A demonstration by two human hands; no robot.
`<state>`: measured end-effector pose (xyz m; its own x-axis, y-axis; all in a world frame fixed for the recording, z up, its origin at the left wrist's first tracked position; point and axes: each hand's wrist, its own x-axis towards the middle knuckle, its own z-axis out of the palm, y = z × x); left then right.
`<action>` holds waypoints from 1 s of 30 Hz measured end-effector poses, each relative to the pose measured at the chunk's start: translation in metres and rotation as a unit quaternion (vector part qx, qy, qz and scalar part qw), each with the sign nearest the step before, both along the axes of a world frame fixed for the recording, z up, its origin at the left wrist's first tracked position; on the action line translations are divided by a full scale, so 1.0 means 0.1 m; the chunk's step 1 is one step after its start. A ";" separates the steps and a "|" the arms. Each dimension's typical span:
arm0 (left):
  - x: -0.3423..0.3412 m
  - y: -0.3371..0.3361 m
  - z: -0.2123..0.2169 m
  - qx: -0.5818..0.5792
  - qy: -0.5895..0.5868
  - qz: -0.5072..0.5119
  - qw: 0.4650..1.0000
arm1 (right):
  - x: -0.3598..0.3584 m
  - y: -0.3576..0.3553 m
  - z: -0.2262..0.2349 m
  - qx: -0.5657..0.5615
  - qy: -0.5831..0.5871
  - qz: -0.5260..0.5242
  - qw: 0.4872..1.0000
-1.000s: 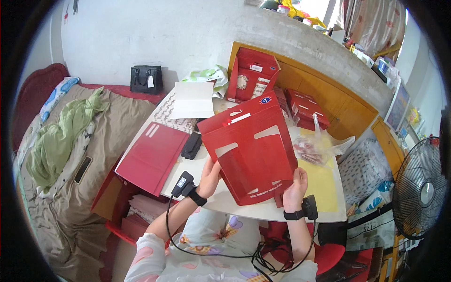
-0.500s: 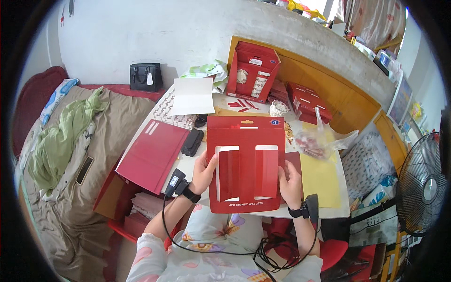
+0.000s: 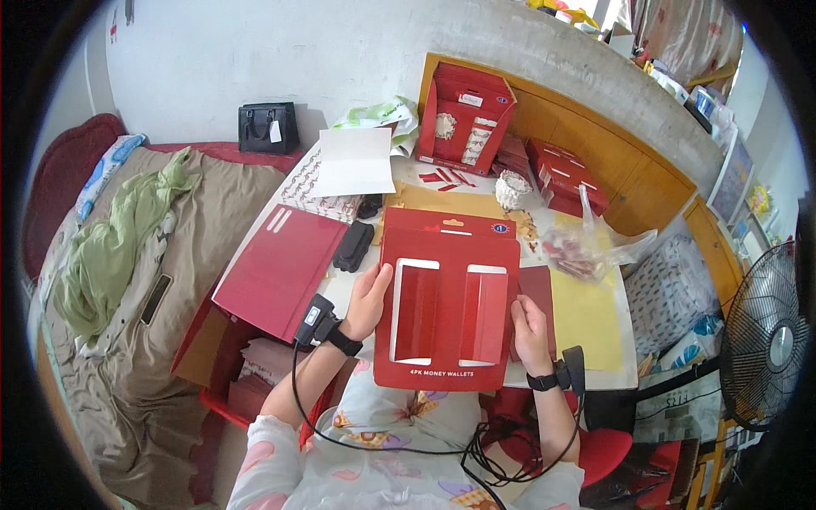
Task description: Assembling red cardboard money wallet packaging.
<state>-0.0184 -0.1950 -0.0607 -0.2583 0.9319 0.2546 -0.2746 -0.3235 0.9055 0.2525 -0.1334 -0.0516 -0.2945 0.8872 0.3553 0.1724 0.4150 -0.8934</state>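
Observation:
A flat red cardboard package (image 3: pixel 448 319) with two tall window cut-outs and a hang hole stands tilted up in front of me, over the near table edge. Red card shows through both windows, with white along parts of their edges. My left hand (image 3: pixel 367 302) is closed on its left edge, thumb in front and the other fingers hidden behind. At the right edge my right hand (image 3: pixel 531 336) is closed with bent fingers, where a darker red strip shows behind the package. Straps with small black devices sit on both wrists.
Large dark-red sheets (image 3: pixel 276 259) and a black case (image 3: pixel 353 246) lie left on the table. Behind stand a red display box (image 3: pixel 467 119), a roll of white trim (image 3: pixel 512 189) and red packs (image 3: pixel 565 177). A clear plastic bag (image 3: pixel 586 251) lies right, near a fan (image 3: pixel 778 340).
The view has shifted slightly. The package has tilted a little, and my right hand has slid a bit down and outward along its right edge. My left hand keeps its grip.

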 end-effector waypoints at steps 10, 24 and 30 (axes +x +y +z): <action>-0.09 0.03 -0.16 -0.095 -0.049 -0.059 0.993 | 0.05 0.13 -0.28 -0.059 -0.005 0.019 0.998; -0.16 -0.08 -0.09 -0.185 0.181 0.031 0.965 | 0.15 0.05 -0.17 -0.132 -0.081 0.024 0.988; -0.24 -0.03 -0.27 -0.160 0.168 -0.071 0.970 | 0.18 0.00 -0.08 -0.148 -0.094 0.032 0.984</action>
